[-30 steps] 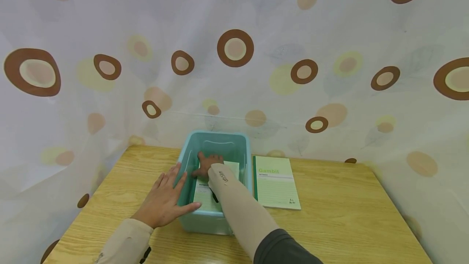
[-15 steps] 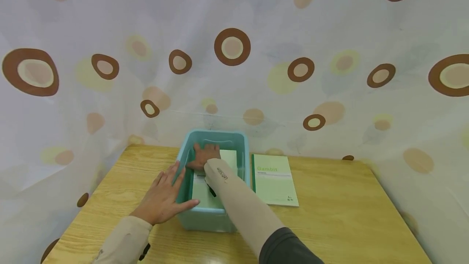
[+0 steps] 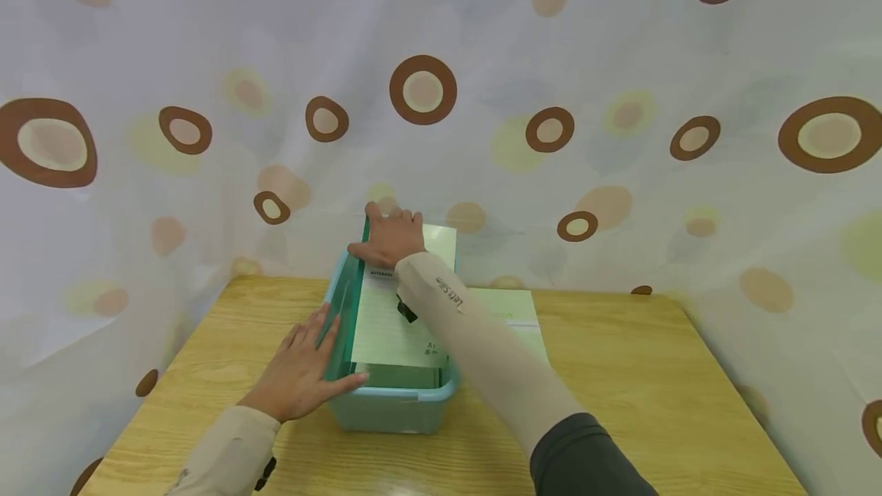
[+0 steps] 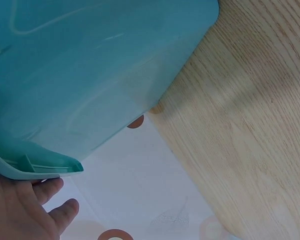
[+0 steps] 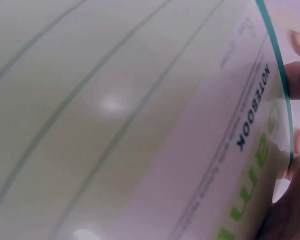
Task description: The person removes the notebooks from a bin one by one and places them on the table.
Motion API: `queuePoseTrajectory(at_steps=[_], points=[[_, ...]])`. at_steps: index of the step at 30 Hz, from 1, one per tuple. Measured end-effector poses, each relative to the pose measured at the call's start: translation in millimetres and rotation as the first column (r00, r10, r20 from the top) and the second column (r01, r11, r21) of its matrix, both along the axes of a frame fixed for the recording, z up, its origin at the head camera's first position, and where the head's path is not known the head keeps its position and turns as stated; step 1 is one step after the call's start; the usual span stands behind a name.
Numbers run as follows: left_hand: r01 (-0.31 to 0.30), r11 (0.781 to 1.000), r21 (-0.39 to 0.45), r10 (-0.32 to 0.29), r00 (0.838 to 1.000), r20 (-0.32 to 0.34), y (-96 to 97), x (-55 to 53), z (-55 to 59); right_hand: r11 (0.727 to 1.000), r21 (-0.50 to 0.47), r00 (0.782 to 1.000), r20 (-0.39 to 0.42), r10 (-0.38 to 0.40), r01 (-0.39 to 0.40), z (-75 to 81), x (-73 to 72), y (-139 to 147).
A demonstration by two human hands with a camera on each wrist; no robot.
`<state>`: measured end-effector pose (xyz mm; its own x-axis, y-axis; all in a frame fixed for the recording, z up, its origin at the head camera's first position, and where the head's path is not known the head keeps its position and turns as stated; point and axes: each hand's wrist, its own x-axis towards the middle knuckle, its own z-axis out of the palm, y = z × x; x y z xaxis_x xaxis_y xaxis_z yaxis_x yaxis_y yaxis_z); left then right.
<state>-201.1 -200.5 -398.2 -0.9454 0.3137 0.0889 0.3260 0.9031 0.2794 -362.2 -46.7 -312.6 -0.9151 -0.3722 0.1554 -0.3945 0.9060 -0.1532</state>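
A notebook [image 3: 386, 337] is held slanted over the bin [image 3: 386, 413], its top end raised past the bin's far rim and its lower end above the bin's near part; whether the bin is touched by it cannot be told. The cover is pale green, edged by a dark green spine along the side nearer the bin's left rim. Thin lines are ruled across it, a paler band is printed with "NOTEBOOK" in dark letters, bright green lettering is partly seen beside that, and small dark characters are set in a lower corner. In the right wrist view the spine is seen to be bowed.

The notebook is gripped near its top by the right hand [image 3: 391, 240], fingers at the spine side. The left hand [image 3: 295, 375] is spread wide, rested on the bin's left rim. Below the notebook, a darker green surface [image 3: 400, 376] is seen inside the bin. Right of the bin, a second notebook [image 3: 529, 324] is laid on the table [image 3: 620, 396], partly hidden by a beige sleeve [image 3: 482, 335]. Behind the bin, a patterned sheet [image 3: 482, 29] is hung.
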Motion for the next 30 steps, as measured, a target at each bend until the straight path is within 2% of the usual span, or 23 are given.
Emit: queuePoseTrajectory(at_steps=[5, 8, 12, 15, 18, 22, 26, 30], points=[[0.003, 1.000, 0.001, -0.003, 1.000, -0.019, 0.5, 0.0, 0.2, 0.985, -0.171, 0.999, -0.014, -0.036, 0.033, 46.3, 2.1, 29], [0.004, 1.000, 0.001, -0.004, 1.000, -0.025, 1.3, 0.6, 0.8, 0.969, -0.243, 0.998, -0.033, -0.058, 0.048, 68.0, 2.9, 48], [0.004, 1.000, 0.009, -0.004, 1.000, -0.031, 2.5, 2.1, 1.7, 0.953, -0.295, 0.995, -0.045, -0.088, 0.071, 88.2, 2.5, 77], [0.009, 1.000, 0.024, -0.008, 0.999, -0.034, 3.3, 2.8, 1.7, 0.949, -0.300, 0.992, -0.049, -0.115, 0.095, 93.5, 1.3, 103], [0.012, 1.000, 0.026, -0.011, 0.999, -0.038, 2.2, 2.5, -0.2, 0.949, -0.293, 0.990, -0.053, -0.134, 0.113, 88.9, -2.1, 130], [0.014, 1.000, 0.014, -0.014, 0.999, -0.049, 1.2, 1.1, -2.1, 0.951, -0.286, 0.988, -0.057, -0.141, 0.119, 71.0, -9.9, 166], [0.013, 1.000, 0.018, -0.012, 0.999, -0.046, 1.4, 1.3, -1.2, 0.960, -0.251, 0.988, -0.058, -0.142, 0.123, 44.6, -18.9, 200], [0.009, 1.000, 0.019, -0.008, 0.999, -0.044, 2.5, 2.9, -0.3, 0.969, -0.201, 0.988, -0.036, -0.152, 0.142, 11.0, -30.5, 233]])
